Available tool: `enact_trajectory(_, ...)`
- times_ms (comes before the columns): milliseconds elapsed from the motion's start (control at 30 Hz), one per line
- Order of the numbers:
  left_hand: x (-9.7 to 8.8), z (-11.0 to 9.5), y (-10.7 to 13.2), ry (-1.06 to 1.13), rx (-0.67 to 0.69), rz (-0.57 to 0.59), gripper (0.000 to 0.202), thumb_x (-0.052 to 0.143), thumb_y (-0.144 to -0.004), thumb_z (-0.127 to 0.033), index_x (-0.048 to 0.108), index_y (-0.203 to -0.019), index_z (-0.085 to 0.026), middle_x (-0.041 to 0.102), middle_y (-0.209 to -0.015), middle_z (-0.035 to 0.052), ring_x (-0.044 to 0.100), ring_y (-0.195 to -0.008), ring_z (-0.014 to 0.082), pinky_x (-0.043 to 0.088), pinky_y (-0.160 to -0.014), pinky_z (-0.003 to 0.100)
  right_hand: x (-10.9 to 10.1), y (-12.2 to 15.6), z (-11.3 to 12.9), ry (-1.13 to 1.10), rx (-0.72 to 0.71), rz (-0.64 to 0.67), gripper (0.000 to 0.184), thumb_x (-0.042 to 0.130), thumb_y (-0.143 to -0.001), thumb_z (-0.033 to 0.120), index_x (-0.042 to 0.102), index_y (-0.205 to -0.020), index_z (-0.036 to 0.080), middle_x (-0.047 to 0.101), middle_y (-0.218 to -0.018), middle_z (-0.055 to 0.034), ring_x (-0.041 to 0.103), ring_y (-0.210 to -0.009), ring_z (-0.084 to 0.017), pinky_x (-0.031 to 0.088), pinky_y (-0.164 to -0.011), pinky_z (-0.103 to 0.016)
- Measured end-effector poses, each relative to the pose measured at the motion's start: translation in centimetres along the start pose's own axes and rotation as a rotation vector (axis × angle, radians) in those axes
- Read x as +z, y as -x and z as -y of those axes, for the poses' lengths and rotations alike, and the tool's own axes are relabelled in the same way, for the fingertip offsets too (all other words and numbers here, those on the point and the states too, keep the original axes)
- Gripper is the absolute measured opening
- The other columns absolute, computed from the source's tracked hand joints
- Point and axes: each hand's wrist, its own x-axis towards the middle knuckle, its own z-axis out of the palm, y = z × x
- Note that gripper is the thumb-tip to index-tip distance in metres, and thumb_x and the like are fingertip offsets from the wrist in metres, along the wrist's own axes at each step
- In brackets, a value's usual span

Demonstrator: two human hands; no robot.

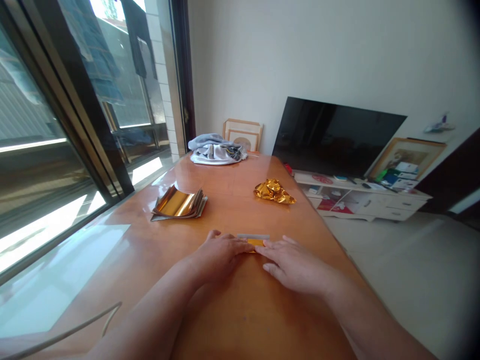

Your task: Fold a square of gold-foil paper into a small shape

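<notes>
A small strip of gold foil paper lies flat on the wooden table, with a pale grey edge along its far side. From the left, my left hand rests its stretched fingers on the strip. My right hand lies flat from the other side, fingertips pressing on the same paper and thumb apart. The two hands' fingertips nearly meet over it, hiding its ends. Beyond my left hand sits a stack of gold foil sheets, curled at the edges. Crumpled or folded gold foil pieces lie farther off, past my right hand.
Grey cloth is heaped at the table's far end. A thin cord or stick lies at the near left. Glass sliding doors run along the left; a television stands on a white cabinet beyond the right edge.
</notes>
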Motion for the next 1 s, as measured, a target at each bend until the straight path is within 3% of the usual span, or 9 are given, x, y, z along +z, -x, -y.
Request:
enact_trajectory(100, 0.1, 0.2, 0.1, -0.037, 0.019, 0.004, 0.044, 0.043, -0.097, -0.025, 0.058, -0.131, -0.048, 0.060, -0.142, -0.0089, 0.056, -0.123, 0.0234, 0.032, -0.098, 0.039, 0.0, -0.2, 0.2, 0.006, 0.001, 0.021, 0.053, 0.043, -0.097, 0.045, 0.047, -0.148, 0.031, 0.050, -0.151, -0.0102, 0.049, -0.135, -0.030, 0.022, -0.117, -0.058)
enact_trajectory(233, 0.7, 0.5, 0.1, -0.106, 0.019, 0.014, 0.039, 0.046, -0.097, -0.028, 0.062, -0.127, -0.047, 0.059, -0.143, -0.0045, 0.054, -0.127, 0.0259, 0.030, -0.099, 0.043, 0.3, -0.2, 0.9, 0.048, 0.032, 0.029, 0.055, 0.041, -0.098, 0.051, 0.050, -0.147, 0.028, 0.049, -0.151, -0.0133, 0.047, -0.137, -0.032, 0.019, -0.118, -0.058)
enact_trajectory(500, 1.2, 0.5, 0.0, -0.151, 0.016, 0.017, 0.038, 0.047, -0.097, -0.032, 0.061, -0.129, -0.046, 0.061, -0.141, -0.0009, 0.053, -0.126, 0.0246, 0.028, -0.100, 0.041, 1.8, 0.9, 1.9, 0.096, 0.102, 0.010, 0.066, 0.032, -0.099, 0.061, 0.038, -0.154, 0.025, 0.032, -0.160, -0.0138, 0.026, -0.149, -0.031, 0.011, -0.121, -0.057)
enact_trajectory(833, 0.8, 0.0, 0.3, -0.081, 0.001, 0.007, 0.033, 0.044, -0.098, -0.033, 0.068, -0.120, -0.041, 0.067, -0.131, 0.0015, 0.053, -0.124, 0.0251, 0.029, -0.099, 0.041, 2.4, 2.8, 0.6, 0.114, 0.158, -0.033, 0.068, 0.035, -0.097, 0.063, 0.039, -0.154, 0.026, 0.025, -0.163, -0.0102, 0.016, -0.152, -0.030, 0.011, -0.122, -0.056)
enact_trajectory(1000, 1.1, -0.1, 0.3, -0.053, -0.006, -0.032, 0.030, 0.044, -0.097, -0.033, 0.071, -0.109, -0.041, 0.069, -0.125, 0.0012, 0.055, -0.120, 0.0258, 0.028, -0.097, 0.043, 2.4, 3.4, -0.4, 0.127, 0.165, -0.070, 0.066, 0.036, -0.098, 0.062, 0.045, -0.151, 0.023, 0.032, -0.161, -0.0109, 0.022, -0.151, -0.031, 0.013, -0.121, -0.058)
